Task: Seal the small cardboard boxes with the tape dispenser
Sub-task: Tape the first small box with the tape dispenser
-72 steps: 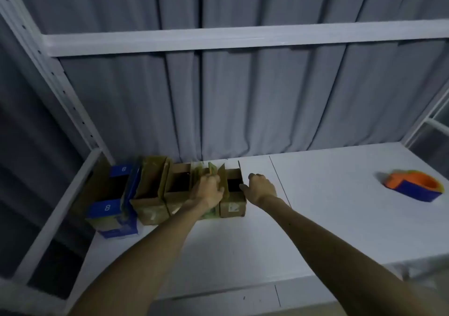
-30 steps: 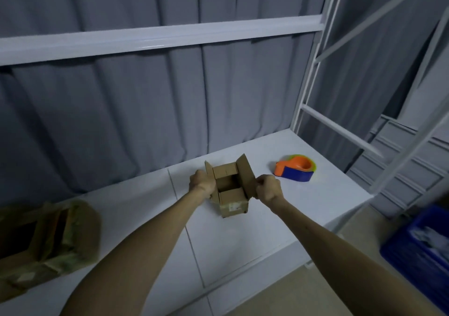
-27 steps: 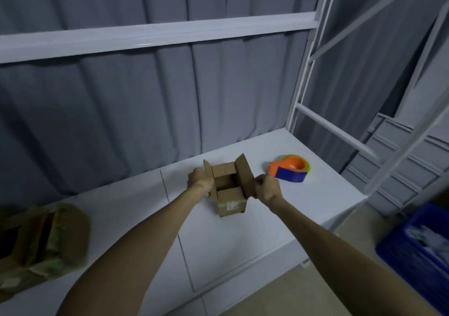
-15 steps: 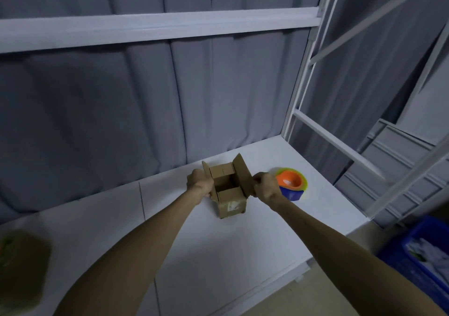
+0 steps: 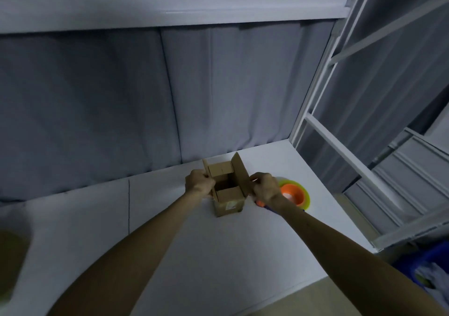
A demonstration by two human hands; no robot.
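Note:
A small brown cardboard box [image 5: 229, 202] stands on the white table [image 5: 218, 255] with its top flaps up and its inside showing. My left hand [image 5: 199, 185] grips the left flap. My right hand [image 5: 264, 187] pinches the tall right flap at its edge. The orange and blue tape dispenser [image 5: 292, 194], with a yellow-green rim, lies just right of the box, partly hidden behind my right wrist.
Grey curtain hangs behind the table, under a white shelf beam [image 5: 170, 9]. White rack posts [image 5: 320, 80] stand at the right end. A blurred brown box [image 5: 11, 260] shows at the left edge. A blue bin [image 5: 427, 269] sits on the floor at the right.
The view has swung right, so the other boxes slid off to the left. The box in my hands now sits close beside the tape dispenser. Both hands keep hold of the flaps.

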